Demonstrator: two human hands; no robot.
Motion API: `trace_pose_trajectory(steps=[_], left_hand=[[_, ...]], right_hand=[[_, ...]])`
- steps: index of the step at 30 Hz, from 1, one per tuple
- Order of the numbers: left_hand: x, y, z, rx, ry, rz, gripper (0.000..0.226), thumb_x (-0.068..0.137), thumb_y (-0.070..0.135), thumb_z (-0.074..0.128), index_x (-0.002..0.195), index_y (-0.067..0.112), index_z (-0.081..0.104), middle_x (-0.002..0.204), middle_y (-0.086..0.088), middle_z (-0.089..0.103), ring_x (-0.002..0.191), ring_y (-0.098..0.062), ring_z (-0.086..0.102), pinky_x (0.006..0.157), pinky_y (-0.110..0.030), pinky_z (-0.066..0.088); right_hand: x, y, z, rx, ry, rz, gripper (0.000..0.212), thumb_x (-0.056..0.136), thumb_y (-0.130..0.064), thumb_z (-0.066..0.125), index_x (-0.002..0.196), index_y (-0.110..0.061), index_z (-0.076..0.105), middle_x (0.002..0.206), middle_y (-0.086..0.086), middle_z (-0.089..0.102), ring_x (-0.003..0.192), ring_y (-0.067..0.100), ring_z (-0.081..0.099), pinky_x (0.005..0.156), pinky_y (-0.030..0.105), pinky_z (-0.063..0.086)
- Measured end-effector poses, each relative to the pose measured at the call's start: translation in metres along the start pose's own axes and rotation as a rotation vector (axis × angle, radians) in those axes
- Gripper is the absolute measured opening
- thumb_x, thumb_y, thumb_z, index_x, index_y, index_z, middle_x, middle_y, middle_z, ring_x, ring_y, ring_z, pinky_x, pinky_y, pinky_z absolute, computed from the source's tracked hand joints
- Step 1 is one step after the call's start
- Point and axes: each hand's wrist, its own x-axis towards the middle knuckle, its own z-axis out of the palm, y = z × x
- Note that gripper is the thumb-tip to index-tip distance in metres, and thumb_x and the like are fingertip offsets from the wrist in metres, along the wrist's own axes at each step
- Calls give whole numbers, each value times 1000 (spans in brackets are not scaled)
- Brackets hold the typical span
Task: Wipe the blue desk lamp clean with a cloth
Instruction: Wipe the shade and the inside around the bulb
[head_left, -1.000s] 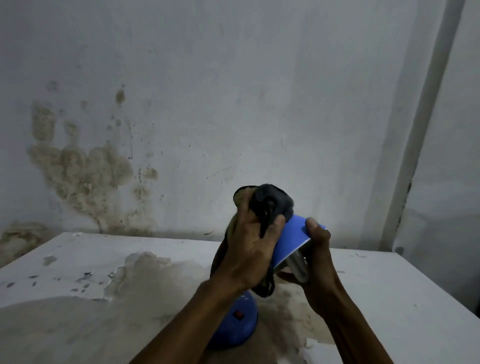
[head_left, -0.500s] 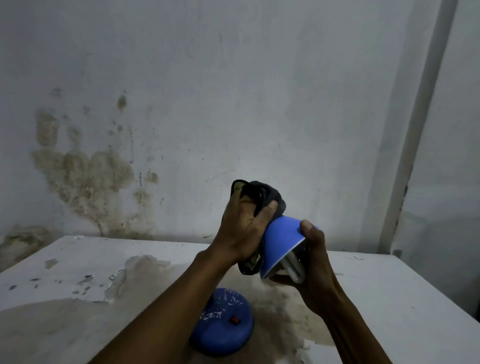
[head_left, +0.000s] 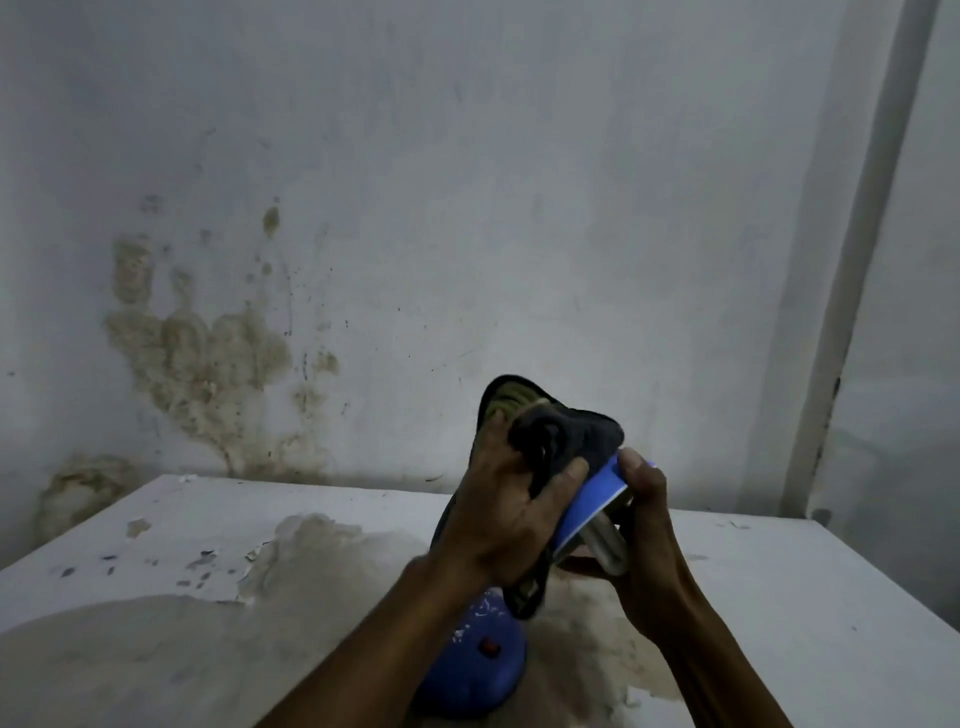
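Blue plastic shows in 2 places: the lamp's shade (head_left: 592, 499), held up between the person's hands, and the lamp's round base (head_left: 478, 670), which stands on the white table (head_left: 779, 597) below them and is partly hidden by the left forearm. A small red switch (head_left: 488, 647) sits on top of the base.

The step in hand looks like wiping the outside of the shade. The left hand (head_left: 511, 514) has its fingers and thumb curled round a bunched dark cloth (head_left: 561, 431) and presses it against the upper, outer face of the shade; a tail of the cloth hangs down toward the base. The right hand (head_left: 641, 525) grips the shade from the far side, thumb hooked over the rim and fingers curled underneath, steadying it. A pale bulb (head_left: 605, 543) shows inside the shade's mouth, just beside the right palm.

So the shade lies between the 2 hands, touching both, tilted with its opening down and toward the person. The neck joining shade to base is hidden behind the left hand and the cloth.

The next move probably calls for sliding the cloth round the shade's curve while the right hand holds it firm, then working down the neck to the base, whose speckled top looks unwiped. The bulb may need care so the cloth does not drag on it.

Behind the table stands a stained, peeling wall (head_left: 208, 364).
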Motion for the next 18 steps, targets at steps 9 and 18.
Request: trace_pose_trajectory(steps=[9, 18], left_hand=[[35, 0, 3, -37, 44, -155, 13, 91, 36, 52, 86, 36, 64, 100, -2, 63, 101, -26, 62, 88, -46, 52], [-12, 28, 11, -145, -27, 42, 30, 98, 31, 50, 122, 23, 65, 116, 9, 67, 114, -10, 60, 98, -24, 45]], right_hand=[[4, -1, 2, -4, 56, 68, 103, 49, -84, 54, 132, -23, 45, 123, 19, 62, 97, 39, 71, 79, 62, 57], [5, 0, 3, -48, 18, -33, 94, 61, -90, 46, 128, -23, 47, 116, 10, 70, 97, 25, 73, 81, 57, 59]])
